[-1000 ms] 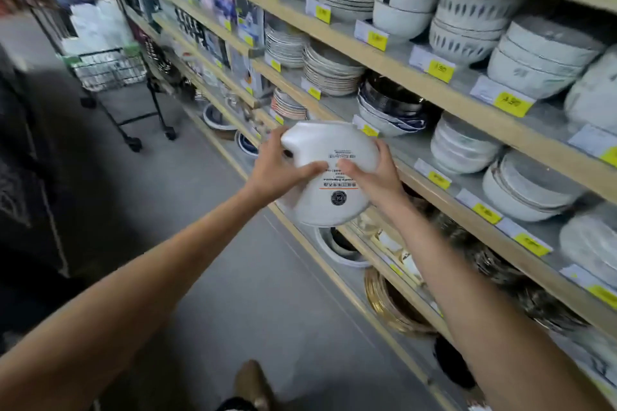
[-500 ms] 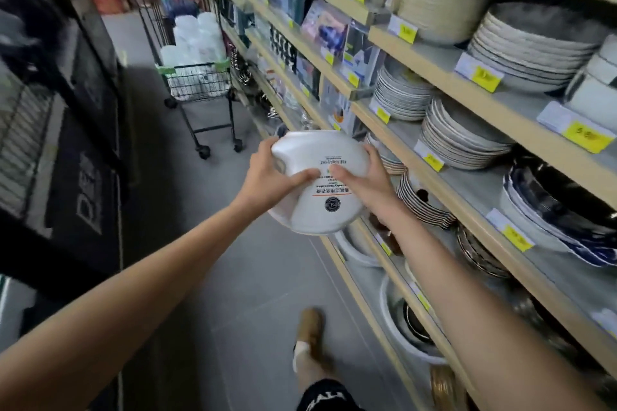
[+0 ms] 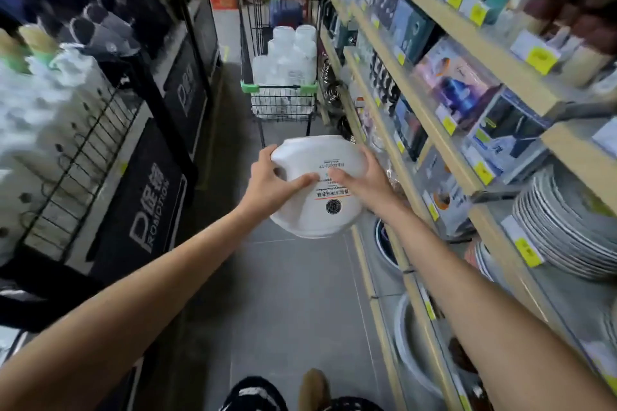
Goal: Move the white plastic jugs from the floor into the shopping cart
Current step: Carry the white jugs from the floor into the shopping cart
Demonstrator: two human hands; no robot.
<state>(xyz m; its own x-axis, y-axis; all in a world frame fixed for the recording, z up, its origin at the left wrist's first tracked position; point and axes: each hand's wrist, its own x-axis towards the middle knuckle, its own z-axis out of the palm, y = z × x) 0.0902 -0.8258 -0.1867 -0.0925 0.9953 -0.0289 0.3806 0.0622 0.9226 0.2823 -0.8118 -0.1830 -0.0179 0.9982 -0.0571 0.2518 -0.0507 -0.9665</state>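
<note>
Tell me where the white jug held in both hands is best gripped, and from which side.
Probably the moulded handle on the left edge of the white jug, approached from the left: the left hand curls there, while the right hand steadies the smooth, rounded opposite flank, which offers nothing to hook.

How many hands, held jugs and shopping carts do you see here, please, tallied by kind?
Hands: 2, left hand and right hand
Held white jug: 1
Wire shopping cart: 1
Total: 4
Stacked jugs in the cart: too blurred to count.
</note>
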